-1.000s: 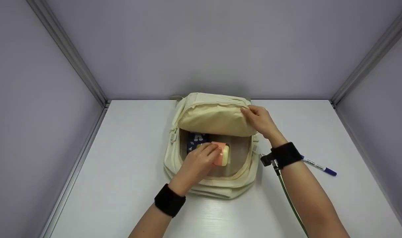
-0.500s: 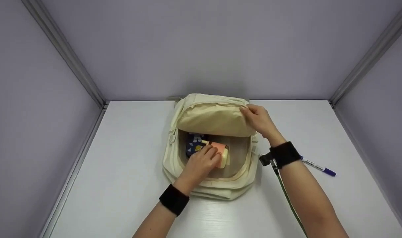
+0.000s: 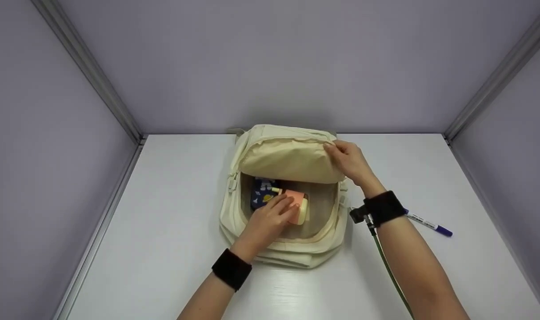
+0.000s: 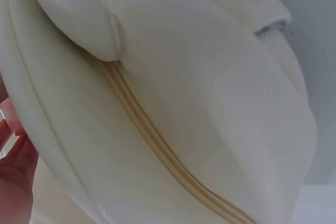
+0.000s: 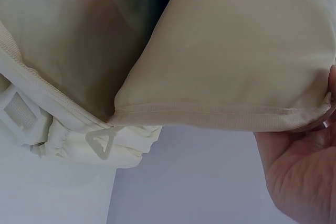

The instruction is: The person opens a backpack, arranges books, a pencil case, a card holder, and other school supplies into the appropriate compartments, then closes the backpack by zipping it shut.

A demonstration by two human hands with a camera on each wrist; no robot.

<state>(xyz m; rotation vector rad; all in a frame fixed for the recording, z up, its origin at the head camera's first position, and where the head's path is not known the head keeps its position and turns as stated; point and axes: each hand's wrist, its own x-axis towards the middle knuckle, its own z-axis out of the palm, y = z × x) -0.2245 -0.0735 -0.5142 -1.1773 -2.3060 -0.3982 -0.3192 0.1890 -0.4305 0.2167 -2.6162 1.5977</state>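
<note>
A cream backpack (image 3: 287, 258) lies on the table with its front flap (image 3: 292, 160) raised. My right hand (image 3: 350, 162) pinches the flap's edge at the right and holds it up; in the right wrist view that hand (image 5: 304, 177) grips the hem. Inside the opening, my left hand (image 3: 270, 222) has its fingers curled over an orange and pale-yellow bottle-like thing (image 3: 302, 212) with a short pale spout at its upper left. Beside it lies a navy case (image 3: 262, 193) with space pictures. The left wrist view mostly shows backpack cloth, with the hand (image 4: 18, 177) at the left edge.
A white marker (image 3: 425, 222) with a blue cap lies on the white table (image 3: 176, 200) right of the backpack, close to the right forearm. A green cable (image 3: 387, 262) trails from the right wristband. Grey-violet panels (image 3: 270, 66) stand at the back and both sides.
My left hand has drawn slightly down over the orange and yellow thing, whose spout and more of the navy case now show. The right hand keeps the flap raised in the same place.
</note>
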